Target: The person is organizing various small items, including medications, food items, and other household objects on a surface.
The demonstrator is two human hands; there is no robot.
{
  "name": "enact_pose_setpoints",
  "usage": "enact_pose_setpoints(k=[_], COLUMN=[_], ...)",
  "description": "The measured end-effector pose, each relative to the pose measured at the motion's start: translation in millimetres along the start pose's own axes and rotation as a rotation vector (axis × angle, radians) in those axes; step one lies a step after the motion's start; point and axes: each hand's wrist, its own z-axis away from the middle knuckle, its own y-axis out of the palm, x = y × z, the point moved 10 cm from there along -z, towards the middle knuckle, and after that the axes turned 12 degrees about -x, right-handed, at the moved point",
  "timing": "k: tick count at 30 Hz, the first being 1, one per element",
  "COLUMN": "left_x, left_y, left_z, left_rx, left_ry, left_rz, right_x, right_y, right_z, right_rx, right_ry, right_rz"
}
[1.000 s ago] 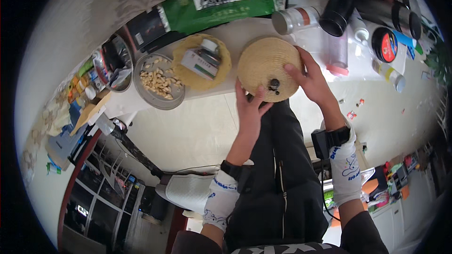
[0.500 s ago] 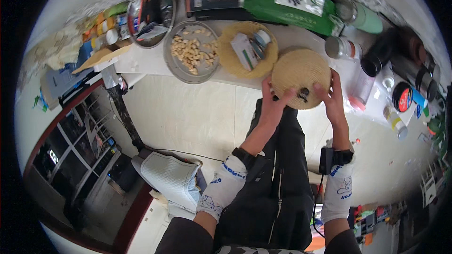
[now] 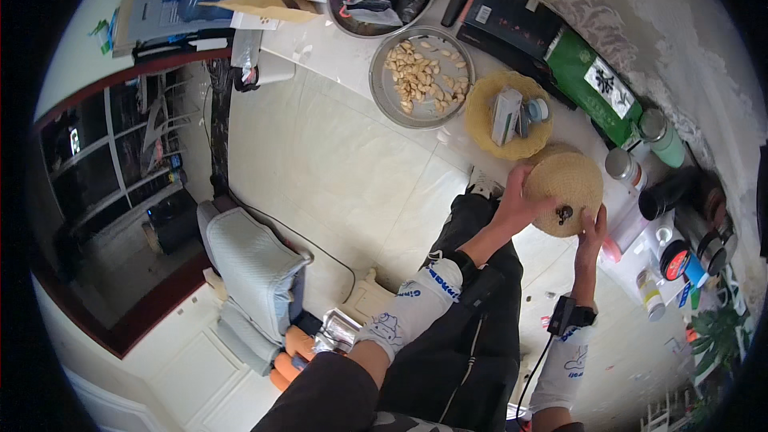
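Observation:
Between my two hands is a round, tan woven straw piece [image 3: 562, 182], shaped like a lid or a shallow basket, with a small dark ornament near its near edge. My left hand [image 3: 516, 204] grips its left side, the thumb lying on the woven face by the ornament. At the lower right rim, my right hand [image 3: 590, 234] is closed on it, some fingers hidden behind. Just beyond it, a yellow woven basket [image 3: 478, 130] on the table holds small boxes and a round, blue-lidded container [image 3: 536, 110].
Left of the basket, a metal tray [image 3: 384, 96] holds nuts or seeds. Behind are a bowl of packets [image 3: 340, 12], a dark box [image 3: 504, 28] and a green package [image 3: 572, 64]. Bottles and jars [image 3: 664, 140] crowd the right. A cushioned chair [image 3: 248, 260] stands lower left.
The view has turned, so the table now runs diagonally. Both hands still hold the straw piece; my right hand has shifted to its lower right rim.

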Motion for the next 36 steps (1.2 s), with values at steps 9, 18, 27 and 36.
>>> enact_pose_setpoints(k=[9, 18, 27, 36], left_x=[-53.0, -105.7, -139.7, -164.0], left_y=[-28.0, -178.3, -402.4, -511.4], left_z=[49.4, 18.2, -111.4, -264.6], left_rx=[0.08, 0.137, -0.094, -0.101], left_ry=[0.128, -0.078, -0.259, -0.147], left_rz=[-0.114, 0.089, 0.105, 0.029], right_x=[-0.7, 36.7, 45.7, 41.4], right_y=[-26.7, 129.3, 402.1, 574.3], right_z=[64.7, 144.1, 137.6, 92.7], right_rx=[-0.082, 0.064, 0.276, 0.296], right_ry=[-0.006, -0.022, -0.057, -0.035], right_rz=[-0.069, 0.047, 0.183, 0.14])
